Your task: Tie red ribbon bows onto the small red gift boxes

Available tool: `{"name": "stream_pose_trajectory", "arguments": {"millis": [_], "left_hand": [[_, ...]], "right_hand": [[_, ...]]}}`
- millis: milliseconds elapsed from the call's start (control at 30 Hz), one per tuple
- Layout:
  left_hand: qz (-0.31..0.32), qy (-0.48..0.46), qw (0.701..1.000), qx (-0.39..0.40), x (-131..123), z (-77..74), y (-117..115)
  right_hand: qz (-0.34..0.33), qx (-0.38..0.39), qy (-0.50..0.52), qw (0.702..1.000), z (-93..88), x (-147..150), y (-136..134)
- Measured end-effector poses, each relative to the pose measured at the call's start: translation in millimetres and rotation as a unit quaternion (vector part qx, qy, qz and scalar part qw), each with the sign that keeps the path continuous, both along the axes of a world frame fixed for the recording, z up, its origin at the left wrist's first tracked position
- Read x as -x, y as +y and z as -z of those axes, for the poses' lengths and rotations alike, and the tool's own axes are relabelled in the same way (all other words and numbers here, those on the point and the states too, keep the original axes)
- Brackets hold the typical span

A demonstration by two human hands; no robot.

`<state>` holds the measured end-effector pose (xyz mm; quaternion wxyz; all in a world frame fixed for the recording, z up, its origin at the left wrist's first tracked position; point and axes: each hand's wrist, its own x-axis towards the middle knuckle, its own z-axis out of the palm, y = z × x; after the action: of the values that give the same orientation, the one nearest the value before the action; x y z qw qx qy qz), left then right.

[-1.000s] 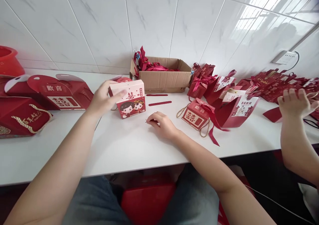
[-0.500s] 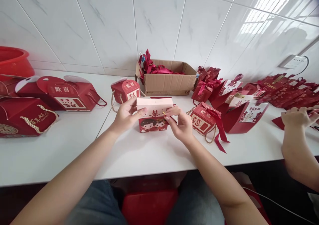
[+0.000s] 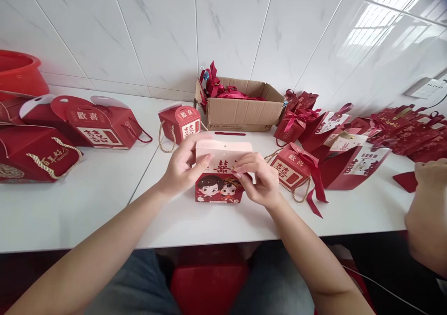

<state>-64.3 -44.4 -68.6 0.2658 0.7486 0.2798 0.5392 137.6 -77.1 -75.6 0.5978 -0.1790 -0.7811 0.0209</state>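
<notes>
A small red gift box (image 3: pixel 219 189) with two cartoon figures stands upright in front of me, its pale pink top flap (image 3: pixel 223 146) showing small holes. My left hand (image 3: pixel 186 166) is closed round the flap's left side, thumb on the front. At the right side of the front panel, my right hand (image 3: pixel 257 177) pinches a small gold-coloured tip (image 3: pixel 233 168) against the box. Whatever the tip belongs to is mostly hidden by the fingers. Just behind the box lies a dark red strip (image 3: pixel 229 133).
A cardboard carton (image 3: pixel 244 112) of red ribbons stands against the wall. Red boxes flank me: one with rope handles (image 3: pixel 181 123), a ribboned one (image 3: pixel 293 166), larger ones (image 3: pixel 101 124) at left. A co-worker's hand (image 3: pixel 431 175) is at far right, near several red bags (image 3: pixel 401 122).
The box looks larger and lower in view, with its front face more visible. My right hand has brought the gold tip against the front panel. The co-worker's hand has shifted right.
</notes>
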Motion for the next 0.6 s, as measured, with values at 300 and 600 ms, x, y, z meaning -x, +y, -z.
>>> {"name": "stream_pose_trajectory", "arguments": {"millis": [300, 600], "left_hand": [[0.010, 0.002, 0.999, -0.034, -6, -4.4, -6], [-0.006, 0.015, 0.999, -0.038, -9, -3.4, -14]], "right_hand": [[0.105, 0.011, 0.002, 0.994, 1.8, 8, -7], [0.228, -0.024, -0.014, 0.973, 6.3, 16, -13]]}}
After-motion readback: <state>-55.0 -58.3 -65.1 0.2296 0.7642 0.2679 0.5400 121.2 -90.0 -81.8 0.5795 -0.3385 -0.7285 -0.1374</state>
